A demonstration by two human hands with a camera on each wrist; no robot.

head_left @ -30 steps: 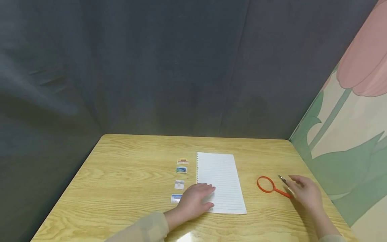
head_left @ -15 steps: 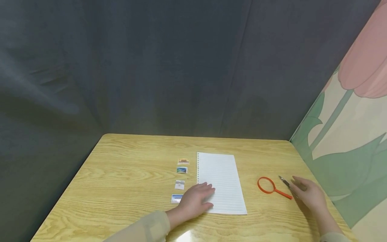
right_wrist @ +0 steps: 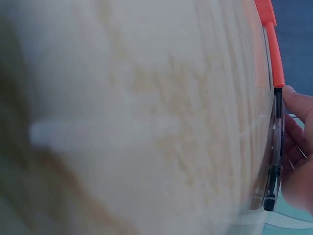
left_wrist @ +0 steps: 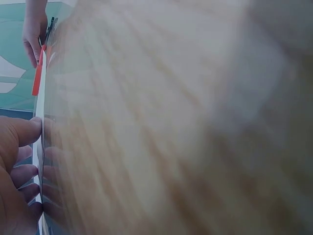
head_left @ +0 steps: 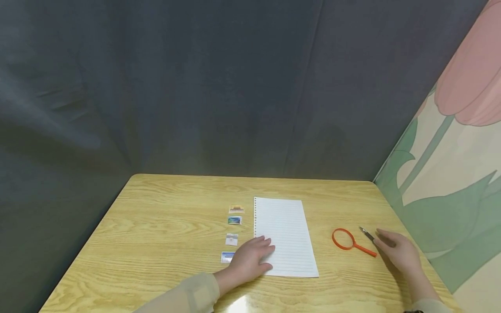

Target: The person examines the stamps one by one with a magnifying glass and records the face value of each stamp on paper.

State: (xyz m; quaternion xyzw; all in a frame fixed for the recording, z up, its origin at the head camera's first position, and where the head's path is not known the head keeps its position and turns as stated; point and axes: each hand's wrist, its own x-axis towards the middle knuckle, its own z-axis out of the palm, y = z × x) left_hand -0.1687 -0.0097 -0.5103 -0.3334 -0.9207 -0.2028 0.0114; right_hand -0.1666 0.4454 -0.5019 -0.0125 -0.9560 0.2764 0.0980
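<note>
My left hand (head_left: pixel 250 259) lies on the lower left of a lined, punched sheet of paper (head_left: pixel 287 232), fingers extended and pointing right. The left wrist view shows its fingertips against the sheet's edge. At the right of the table my right hand (head_left: pixel 400 252) is beside a pen (head_left: pixel 366 234), fingers loosely bent. That pen (right_wrist: pixel 276 147) has a clear barrel and black parts in the right wrist view. Whether the fingertips touch it I cannot tell. Just left of the pen lies a red-orange magnifying glass (head_left: pixel 354 244), its handle pointing toward the right hand.
Several small stamp-like pictures line up left of the paper: a yellowish one (head_left: pixel 236 209), a blue-green one (head_left: pixel 235 220), a pale one (head_left: pixel 232 239) and a blue one (head_left: pixel 227 257) by the left hand. A dark curtain (head_left: pixel 235 87) hangs behind the wooden table (head_left: pixel 168 226).
My right hand has drawn back slightly to the right, uncovering more of the pen and the magnifying glass handle. The left hand has stayed almost still on the paper.
</note>
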